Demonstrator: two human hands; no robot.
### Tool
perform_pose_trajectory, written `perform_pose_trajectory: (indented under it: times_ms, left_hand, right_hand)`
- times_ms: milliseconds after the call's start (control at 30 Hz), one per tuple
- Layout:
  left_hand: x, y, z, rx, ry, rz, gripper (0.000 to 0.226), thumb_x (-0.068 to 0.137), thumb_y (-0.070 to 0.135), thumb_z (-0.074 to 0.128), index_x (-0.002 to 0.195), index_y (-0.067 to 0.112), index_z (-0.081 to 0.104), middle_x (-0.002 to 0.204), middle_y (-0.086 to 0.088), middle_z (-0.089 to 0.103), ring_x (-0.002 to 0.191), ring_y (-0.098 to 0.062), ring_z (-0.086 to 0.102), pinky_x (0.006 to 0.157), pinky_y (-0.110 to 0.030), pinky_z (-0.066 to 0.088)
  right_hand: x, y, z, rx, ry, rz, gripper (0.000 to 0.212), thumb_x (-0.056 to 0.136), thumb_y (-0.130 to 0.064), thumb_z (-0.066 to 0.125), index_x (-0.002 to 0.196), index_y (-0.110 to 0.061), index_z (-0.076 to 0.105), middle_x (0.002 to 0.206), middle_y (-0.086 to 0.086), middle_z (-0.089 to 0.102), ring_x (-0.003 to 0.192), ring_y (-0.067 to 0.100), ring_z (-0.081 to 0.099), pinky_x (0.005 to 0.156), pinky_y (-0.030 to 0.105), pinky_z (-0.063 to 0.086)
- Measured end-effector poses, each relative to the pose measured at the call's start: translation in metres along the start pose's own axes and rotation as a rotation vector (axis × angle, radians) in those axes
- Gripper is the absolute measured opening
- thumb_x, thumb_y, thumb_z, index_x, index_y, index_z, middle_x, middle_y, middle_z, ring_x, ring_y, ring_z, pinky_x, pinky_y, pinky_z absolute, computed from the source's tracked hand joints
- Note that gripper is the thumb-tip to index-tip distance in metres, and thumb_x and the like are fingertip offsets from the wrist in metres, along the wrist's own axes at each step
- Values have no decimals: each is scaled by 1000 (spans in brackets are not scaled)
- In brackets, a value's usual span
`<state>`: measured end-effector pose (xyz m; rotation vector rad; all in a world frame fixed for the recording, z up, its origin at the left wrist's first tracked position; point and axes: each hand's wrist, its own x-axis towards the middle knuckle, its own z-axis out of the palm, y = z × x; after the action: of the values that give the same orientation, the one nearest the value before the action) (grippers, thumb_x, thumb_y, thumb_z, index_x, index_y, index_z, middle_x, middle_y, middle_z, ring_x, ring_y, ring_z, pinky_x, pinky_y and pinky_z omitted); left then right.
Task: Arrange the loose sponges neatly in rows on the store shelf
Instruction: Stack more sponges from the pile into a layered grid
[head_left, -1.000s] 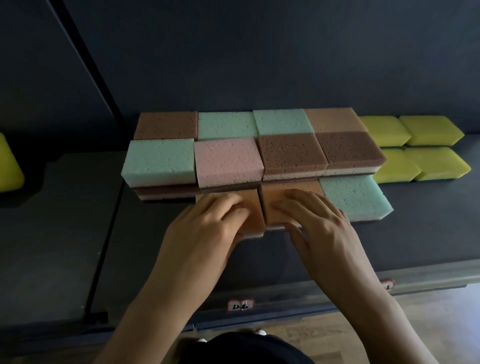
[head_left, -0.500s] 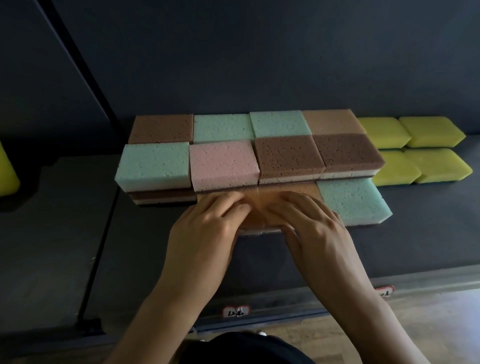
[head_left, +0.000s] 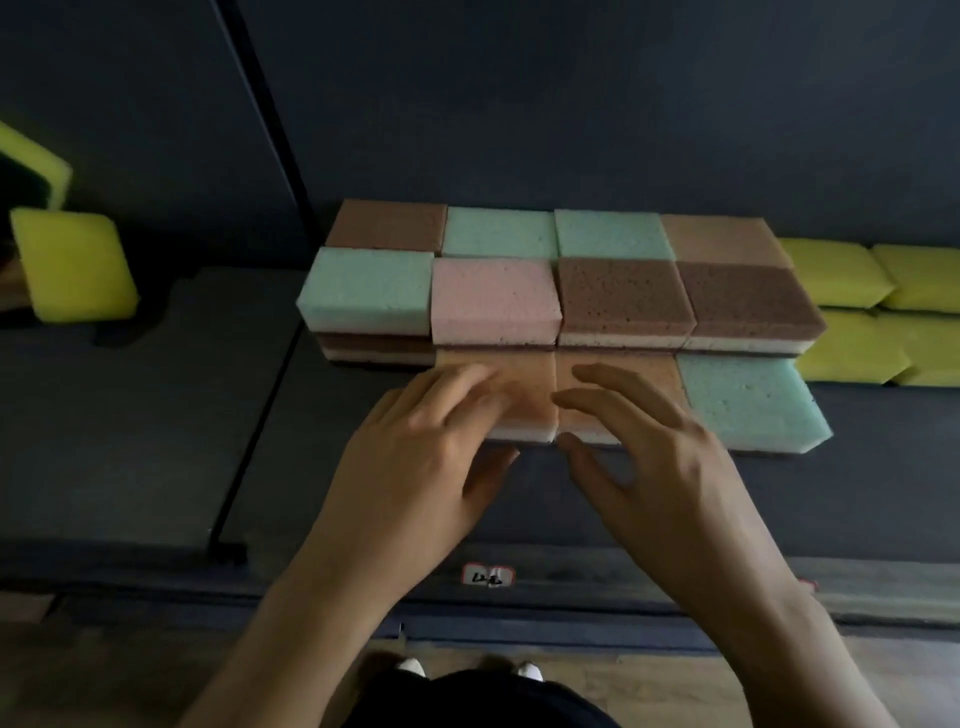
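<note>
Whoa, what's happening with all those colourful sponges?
A person is lining up sponges on a dark shelf. Their left hand is over the left orange sponge and their right hand over the right orange sponge, fingers relaxed and spread. Those two sit side by side in the front row beside a green sponge, with fuller rows behind.

You're standing at a shop display: a dark shelf (head_left: 156, 415) with a small white price tag (head_left: 488, 576) on its front rail (head_left: 649, 577), backed by a dark panel (head_left: 571, 104). Many same-shaped sponges (head_left: 496, 306) in several colours sit stocked in rows, yellow sponges (head_left: 831, 275) beside them, wood flooring (head_left: 675, 686) below you
</note>
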<state>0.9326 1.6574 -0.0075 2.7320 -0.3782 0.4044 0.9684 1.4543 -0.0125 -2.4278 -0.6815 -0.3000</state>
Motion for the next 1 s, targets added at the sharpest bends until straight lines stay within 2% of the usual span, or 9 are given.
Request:
perform_pose_trajectory:
  times_ms: [100,333,467,600,700,1000]
  left_hand:
    - [-19,-9,-12,7,105,-53,30,88,25,67,115,12,67,125,0,59,115,-20,57,90,-40,51]
    - [-54,-68,-55,121,176,-211,30,87,29,64,113,15,69,119,4,61,107,-16,60,81,-34,55]
    - [-77,-125,-90,196,186,-313,30,86,32,62,112,18,69,118,6,61,104,-17,61,76,-30,52]
    - [-98,-186,-121,257,157,-375,33,86,37,59,113,19,68,119,6,59,106,-17,59,75,-32,53]
    - [-110,-226,-137,267,151,-383,35,85,39,58,113,20,68,116,5,60,103,-19,60,72,-33,52]
    - [-123,-303,-163,236,113,-341,33,82,40,63,108,21,69,107,6,64,93,-18,64,66,-30,51]
  right_hand:
    - [4,-17,10,103,-5,-65,26,92,-19,66,118,-22,67,129,-5,61,115,15,61,91,38,53]
    - [34,-75,53,142,-120,-189,33,93,-25,64,126,-21,60,128,-8,59,117,12,57,92,29,50]
    - [64,-123,89,98,-121,-240,39,92,-29,66,129,-20,58,129,-4,58,119,15,56,92,35,52]
    - [96,-180,128,80,-115,-268,41,92,-33,63,130,-21,56,131,-5,57,119,14,55,95,31,50]
    - [122,-219,159,68,-107,-290,41,92,-33,61,130,-19,57,130,-3,58,119,17,55,95,36,51]
    - [198,-291,224,56,-132,-132,41,92,-35,62,129,-17,58,129,1,56,114,23,55,91,41,49]
